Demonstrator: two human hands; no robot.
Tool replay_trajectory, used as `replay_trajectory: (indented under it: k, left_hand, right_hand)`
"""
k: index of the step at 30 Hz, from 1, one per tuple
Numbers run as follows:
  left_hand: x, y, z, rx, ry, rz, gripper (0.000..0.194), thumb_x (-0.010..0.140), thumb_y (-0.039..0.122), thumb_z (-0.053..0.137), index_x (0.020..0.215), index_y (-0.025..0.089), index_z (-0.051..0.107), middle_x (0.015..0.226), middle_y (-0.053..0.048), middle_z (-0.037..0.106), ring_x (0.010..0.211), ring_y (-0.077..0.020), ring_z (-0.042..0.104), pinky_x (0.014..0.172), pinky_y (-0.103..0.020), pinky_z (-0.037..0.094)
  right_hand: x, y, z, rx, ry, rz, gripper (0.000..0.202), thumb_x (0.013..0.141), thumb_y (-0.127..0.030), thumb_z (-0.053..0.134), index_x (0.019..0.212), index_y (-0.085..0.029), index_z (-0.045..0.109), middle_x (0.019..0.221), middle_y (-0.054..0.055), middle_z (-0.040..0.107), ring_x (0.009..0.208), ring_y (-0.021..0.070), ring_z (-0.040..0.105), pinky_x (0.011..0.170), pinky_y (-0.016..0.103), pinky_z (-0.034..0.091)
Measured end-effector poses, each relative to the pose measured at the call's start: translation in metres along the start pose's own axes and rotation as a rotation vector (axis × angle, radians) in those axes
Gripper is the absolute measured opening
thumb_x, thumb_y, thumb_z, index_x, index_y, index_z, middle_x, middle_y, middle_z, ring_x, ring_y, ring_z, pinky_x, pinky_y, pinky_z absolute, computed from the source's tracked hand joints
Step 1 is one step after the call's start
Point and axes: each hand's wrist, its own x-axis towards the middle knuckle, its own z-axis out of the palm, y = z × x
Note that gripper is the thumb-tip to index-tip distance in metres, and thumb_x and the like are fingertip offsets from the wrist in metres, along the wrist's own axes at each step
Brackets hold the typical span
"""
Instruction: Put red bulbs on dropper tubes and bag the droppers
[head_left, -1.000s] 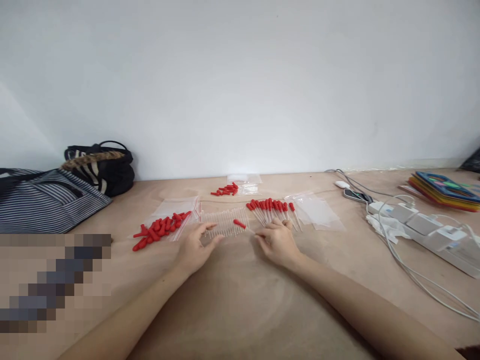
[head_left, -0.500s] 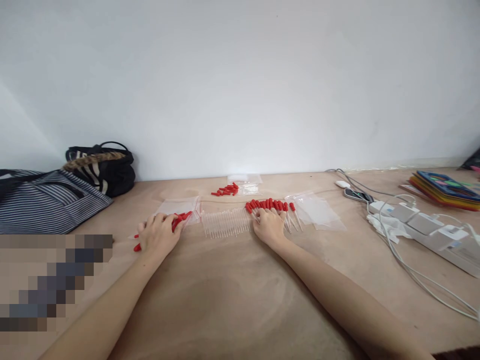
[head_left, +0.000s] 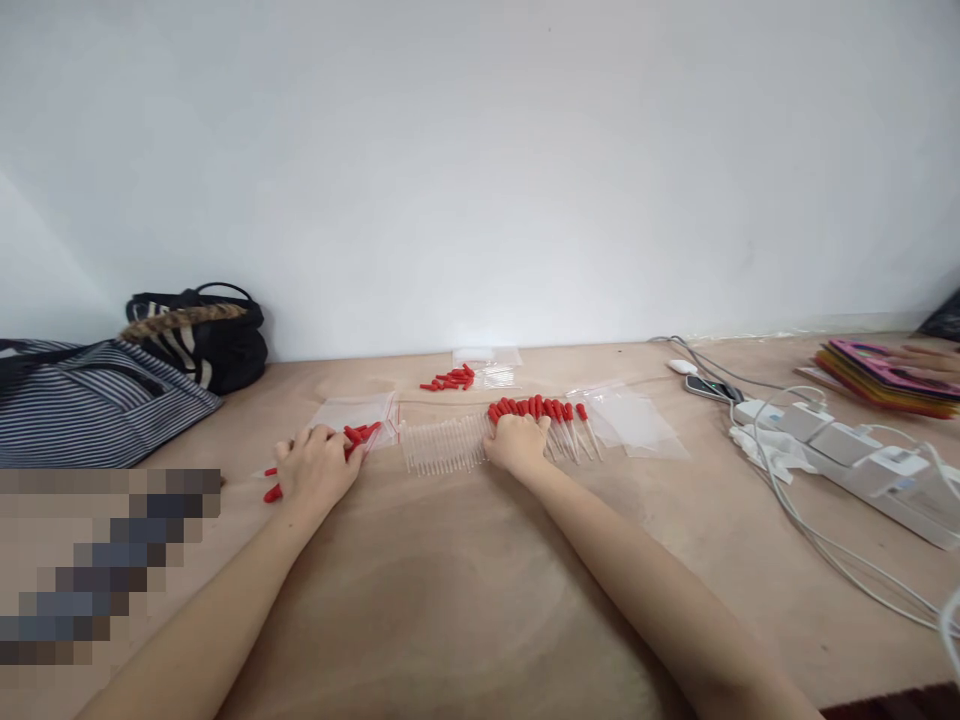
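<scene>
My left hand (head_left: 319, 466) rests with its fingers apart over loose red rubber caps (head_left: 361, 434), some of which show beside its fingertips and wrist. My right hand (head_left: 517, 444) lies palm down at the left part of a row of glass droppers with red caps (head_left: 553, 410); its fingers are bent and mostly hidden, so a hold on anything cannot be made out. Between the hands lies a row of bare clear tubes (head_left: 444, 446). Clear plastic bags lie behind my left hand (head_left: 352, 412) and right of the droppers (head_left: 641, 425).
Farther back are more red caps (head_left: 450, 378) and thin clear tubes (head_left: 499, 376). Bags (head_left: 202, 345) stand at the left. A power strip with chargers (head_left: 885, 470) and cables lies at the right, with coloured boards (head_left: 862, 365) behind it, touched by another person's hand.
My right hand has shifted slightly left along the row of droppers. My left hand has stayed in place. Another person's hand has appeared at the coloured boards, whose top one is now pink.
</scene>
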Motion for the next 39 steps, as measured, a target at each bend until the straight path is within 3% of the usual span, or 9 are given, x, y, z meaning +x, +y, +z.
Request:
replay_trajectory:
  k: [6, 11, 14, 16, 19, 21, 26, 31, 39]
  left_hand:
    - [-0.002, 0.004, -0.013, 0.068, 0.027, -0.056, 0.031, 0.076, 0.032, 0.042, 0.067, 0.015, 0.066, 0.084, -0.011, 0.064, 0.086, -0.0282, 0.050, 0.072, -0.040, 0.030]
    - [-0.009, 0.013, -0.041, 0.153, 0.169, 0.045, 0.032, 0.077, 0.033, 0.041, 0.069, 0.012, 0.065, 0.079, -0.012, 0.062, 0.082, -0.0284, 0.048, 0.073, -0.042, 0.030]
    - [-0.016, 0.026, -0.049, 0.046, 0.230, 0.080, 0.024, 0.073, 0.030, 0.046, 0.065, 0.015, 0.062, 0.077, -0.011, 0.061, 0.081, -0.0280, 0.049, 0.074, -0.043, 0.030]
    - [-0.023, 0.038, -0.048, -0.165, 0.232, 0.191, 0.019, 0.073, 0.028, 0.047, 0.064, 0.017, 0.059, 0.076, -0.008, 0.061, 0.080, -0.0253, 0.051, 0.075, -0.040, 0.033]
    - [-0.037, 0.057, -0.042, -0.615, 0.105, 0.398, 0.014, 0.075, 0.024, 0.048, 0.065, 0.018, 0.057, 0.074, -0.004, 0.059, 0.075, -0.0182, 0.052, 0.073, -0.032, 0.040]
    - [-0.045, 0.069, -0.037, -0.804, -0.030, 0.486, 0.011, 0.075, 0.021, 0.047, 0.069, 0.018, 0.056, 0.077, -0.004, 0.058, 0.073, -0.0165, 0.052, 0.070, -0.029, 0.042]
    - [-0.055, 0.081, -0.029, -0.890, -0.177, 0.503, 0.006, 0.073, 0.018, 0.048, 0.071, 0.018, 0.054, 0.075, -0.004, 0.055, 0.073, -0.0175, 0.052, 0.069, -0.031, 0.044]
    - [-0.052, 0.083, -0.034, -0.944, -0.293, 0.455, 0.015, 0.072, 0.027, 0.056, 0.084, 0.019, 0.057, 0.084, -0.005, 0.058, 0.077, -0.0186, 0.054, 0.070, -0.032, 0.044]
    - [-0.052, 0.089, -0.031, -0.963, -0.316, 0.451, 0.012, 0.077, 0.026, 0.050, 0.070, 0.018, 0.056, 0.073, -0.002, 0.057, 0.068, -0.0155, 0.054, 0.065, -0.028, 0.043]
  right_hand:
    - [0.015, -0.004, -0.003, 0.040, -0.122, 0.049, 0.020, 0.066, -0.019, 0.052, 0.082, -0.015, 0.065, 0.080, 0.011, 0.067, 0.081, 0.0243, 0.060, 0.084, 0.044, 0.023]
    - [0.019, -0.002, -0.004, 0.067, -0.132, 0.052, 0.016, 0.066, -0.018, 0.053, 0.077, -0.015, 0.064, 0.075, 0.009, 0.066, 0.075, 0.0229, 0.060, 0.082, 0.043, 0.024]
    - [0.015, 0.004, -0.007, 0.079, -0.085, 0.026, 0.017, 0.073, -0.025, 0.049, 0.073, -0.015, 0.063, 0.073, 0.009, 0.065, 0.073, 0.0224, 0.059, 0.079, 0.041, 0.026]
    - [0.008, 0.011, -0.010, 0.093, -0.050, -0.018, 0.023, 0.077, -0.029, 0.044, 0.069, -0.016, 0.062, 0.073, 0.008, 0.065, 0.076, 0.0216, 0.057, 0.077, 0.038, 0.026]
    - [-0.011, 0.029, -0.014, 0.126, 0.055, -0.131, 0.023, 0.080, -0.028, 0.042, 0.072, -0.019, 0.061, 0.080, 0.005, 0.064, 0.086, 0.0193, 0.052, 0.076, 0.033, 0.024]
    - [-0.027, 0.045, -0.014, 0.135, 0.221, -0.298, 0.020, 0.079, -0.025, 0.044, 0.070, -0.017, 0.060, 0.075, 0.003, 0.064, 0.082, 0.0170, 0.051, 0.076, 0.032, 0.023]
    - [-0.063, 0.084, -0.012, 0.117, 0.288, -0.606, 0.016, 0.081, -0.024, 0.048, 0.071, -0.019, 0.061, 0.069, 0.001, 0.063, 0.076, 0.0143, 0.050, 0.080, 0.034, 0.019]
    - [-0.071, 0.099, -0.007, 0.123, 0.246, -0.646, 0.017, 0.082, -0.026, 0.050, 0.071, -0.022, 0.063, 0.073, 0.000, 0.063, 0.076, 0.0135, 0.050, 0.076, 0.033, 0.022]
    - [-0.067, 0.099, 0.000, 0.215, 0.188, -0.592, 0.012, 0.079, -0.032, 0.056, 0.078, -0.026, 0.065, 0.076, 0.000, 0.064, 0.078, 0.0154, 0.051, 0.073, 0.033, 0.025]
